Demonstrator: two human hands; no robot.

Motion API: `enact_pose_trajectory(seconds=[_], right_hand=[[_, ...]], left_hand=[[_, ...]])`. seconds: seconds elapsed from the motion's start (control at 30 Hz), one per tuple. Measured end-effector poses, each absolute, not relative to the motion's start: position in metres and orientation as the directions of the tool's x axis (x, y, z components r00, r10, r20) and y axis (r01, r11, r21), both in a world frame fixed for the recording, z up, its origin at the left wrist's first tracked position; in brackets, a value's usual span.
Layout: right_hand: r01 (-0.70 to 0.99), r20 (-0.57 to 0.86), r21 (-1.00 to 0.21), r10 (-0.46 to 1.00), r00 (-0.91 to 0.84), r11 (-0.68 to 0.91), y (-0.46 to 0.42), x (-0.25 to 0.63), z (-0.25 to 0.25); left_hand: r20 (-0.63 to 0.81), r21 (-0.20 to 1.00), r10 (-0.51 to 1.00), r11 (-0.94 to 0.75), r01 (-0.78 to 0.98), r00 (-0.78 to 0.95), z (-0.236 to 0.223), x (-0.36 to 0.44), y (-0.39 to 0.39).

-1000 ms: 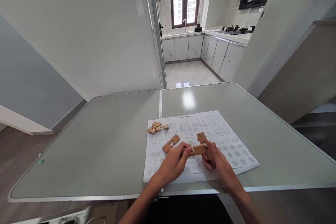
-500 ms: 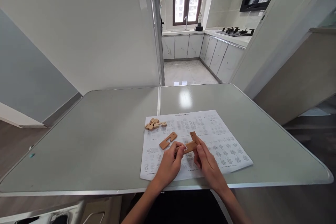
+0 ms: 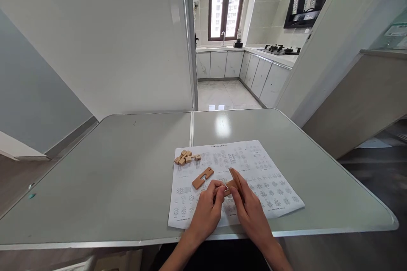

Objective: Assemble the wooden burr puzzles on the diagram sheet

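Two flat brown wooden puzzle pieces meet crosswise between my hands, above a printed sheet. My left hand [image 3: 209, 207] is closed on the end of the lower wooden puzzle piece [image 3: 231, 185], pinching it between thumb and fingers. My right hand [image 3: 251, 211] grips the upright wooden puzzle piece [image 3: 235, 176], its thumb near where the two cross. How far they interlock is hidden by my fingers. Just beyond my left hand, a notched wooden puzzle piece [image 3: 202, 178] lies flat on the sheet. Farther back sits a cluster of small light wooden blocks [image 3: 183, 157], apart from both hands.
The white instruction sheet [image 3: 280, 190], printed with rows of small diagrams, lies near the front edge of the grey-green table [image 3: 111, 186]. A small teal bit [image 3: 31, 196] rests at the table's left edge. Beyond the table a doorway opens onto a kitchen with a stove [image 3: 280, 50].
The upright piece in my right hand has turned more edge-on, and my right thumb has shifted in towards the crossing. The whole view has tilted up slightly.
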State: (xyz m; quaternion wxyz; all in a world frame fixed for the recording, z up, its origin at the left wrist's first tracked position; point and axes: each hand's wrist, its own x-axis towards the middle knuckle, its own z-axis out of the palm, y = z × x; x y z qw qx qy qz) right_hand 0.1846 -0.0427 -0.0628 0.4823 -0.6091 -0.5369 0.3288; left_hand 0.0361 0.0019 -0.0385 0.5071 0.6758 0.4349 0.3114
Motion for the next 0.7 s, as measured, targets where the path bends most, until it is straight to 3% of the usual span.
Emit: enact_pose_trajectory(seconds=[0.57, 0.7], right_hand=[[0.339, 0.111, -0.937, 0.991, 0.071, 0.081, -0.056, 0.201, -0.028], [0.395, 0.182, -0.911, 0.974, 0.136, 0.115, -0.063, 0.198, -0.023]], left_hand=[[-0.074, 0.982, 0.859, -0.026, 0.188, 0.507, 0.000, 0.033, -0.005], [-0.091, 0.978, 0.866, -0.015, 0.207, 0.492, 0.010, 0.039, -0.014]])
